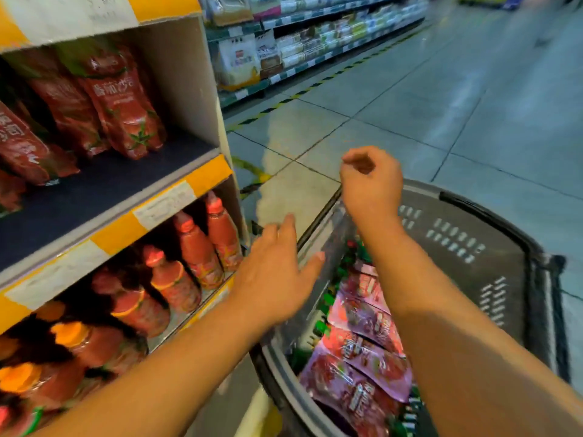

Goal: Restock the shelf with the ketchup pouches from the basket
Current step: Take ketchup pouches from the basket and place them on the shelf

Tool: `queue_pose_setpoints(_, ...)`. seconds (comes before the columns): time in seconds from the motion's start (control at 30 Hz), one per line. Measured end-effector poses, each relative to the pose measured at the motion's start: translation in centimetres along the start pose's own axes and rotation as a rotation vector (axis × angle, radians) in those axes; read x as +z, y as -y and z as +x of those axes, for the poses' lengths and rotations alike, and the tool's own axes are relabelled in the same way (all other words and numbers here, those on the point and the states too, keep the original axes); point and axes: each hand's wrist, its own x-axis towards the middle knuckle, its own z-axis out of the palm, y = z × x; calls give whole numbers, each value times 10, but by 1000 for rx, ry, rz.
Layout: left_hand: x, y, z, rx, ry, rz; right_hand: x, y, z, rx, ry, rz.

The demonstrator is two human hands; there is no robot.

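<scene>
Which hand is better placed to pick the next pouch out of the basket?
Probably the left hand: open, fingers spread at the near rim of the dark grey plastic basket, just beside the pink-purple pouches. The right hand hangs higher above the far rim, fingers loosely curled, empty.

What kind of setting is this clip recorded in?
Most likely a supermarket aisle: a display shelf with price labels holds ketchup pouches and bottles, a shopping basket stands beside it, and stocked shelving lines the tiled floor.

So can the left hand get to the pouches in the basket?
Probably yes. The left hand is open over the near rim of the basket, and the pouches lie uncovered just beside it. The right arm crosses above the basket but leaves them exposed.
</scene>
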Motion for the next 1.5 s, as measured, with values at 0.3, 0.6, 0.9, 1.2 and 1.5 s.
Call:
queue_pose_setpoints(0.3,32,-11,24,-54,156,218,-84,-135,9,416,2,-388)
queue_pose_setpoints(0.6,31,-13,18,-32,73,199,-82,-210,-2,142,476,-1112)
queue_pose_setpoints(0.9,29,-13,18,-31,76,189,-72,-240,-7,-1,372,-1214)
queue_pose_setpoints(1.2,24,-18,16,-39,80,175,-80,-233,-5,16,267,-1136)
queue_pose_setpoints(1.5,23,-20,17,-90,111,175,-82,-184,12,252,179,-349)
